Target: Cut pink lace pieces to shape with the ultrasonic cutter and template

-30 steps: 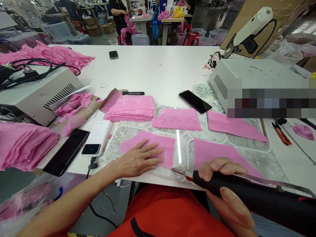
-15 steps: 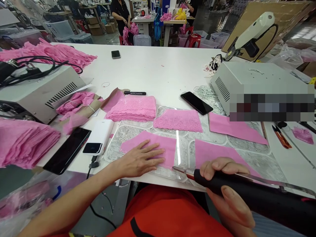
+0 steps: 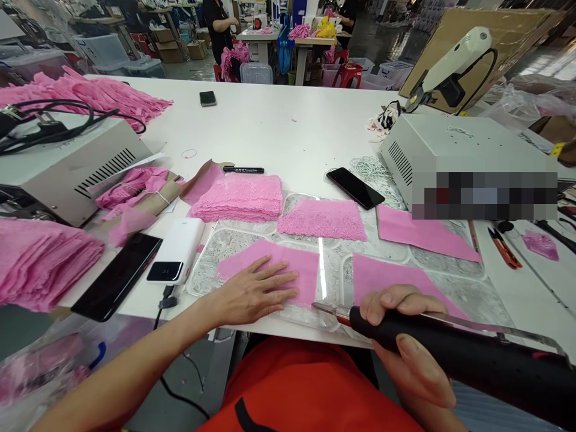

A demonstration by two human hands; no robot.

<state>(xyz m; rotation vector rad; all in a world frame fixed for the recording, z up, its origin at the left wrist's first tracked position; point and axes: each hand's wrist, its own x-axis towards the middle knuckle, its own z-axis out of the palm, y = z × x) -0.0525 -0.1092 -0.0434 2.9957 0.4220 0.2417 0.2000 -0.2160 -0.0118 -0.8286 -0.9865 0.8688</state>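
My left hand (image 3: 258, 291) lies flat with fingers spread on a pink fabric piece (image 3: 306, 267), pressing it against a clear patterned plastic sheet (image 3: 333, 270). My right hand (image 3: 405, 336) is wrapped round a thick black handheld tool (image 3: 477, 360) with a metal lever along its handle and a narrow metal tip. That tip is at the lower right corner of the piece under my left hand; whether it touches cannot be made out. A second pink piece (image 3: 387, 279) lies just beyond the tool, partly covered by my right hand. Behind them are a lace piece (image 3: 324, 219) and another plain piece (image 3: 423, 234).
A lace stack (image 3: 238, 198) and a marker (image 3: 243, 170) lie behind my left hand. Phones (image 3: 355, 187), a power bank (image 3: 177, 249) and a fabric pile (image 3: 45, 258) surround the sheet. Grey metal boxes (image 3: 67, 174) flank the table. Orange-handled cutters (image 3: 504, 249) lie right. People stand beyond.
The view has shifted slightly, so the table things appear a little further left. Both hands, the tool and the fabric pieces keep practically the same places relative to each other.
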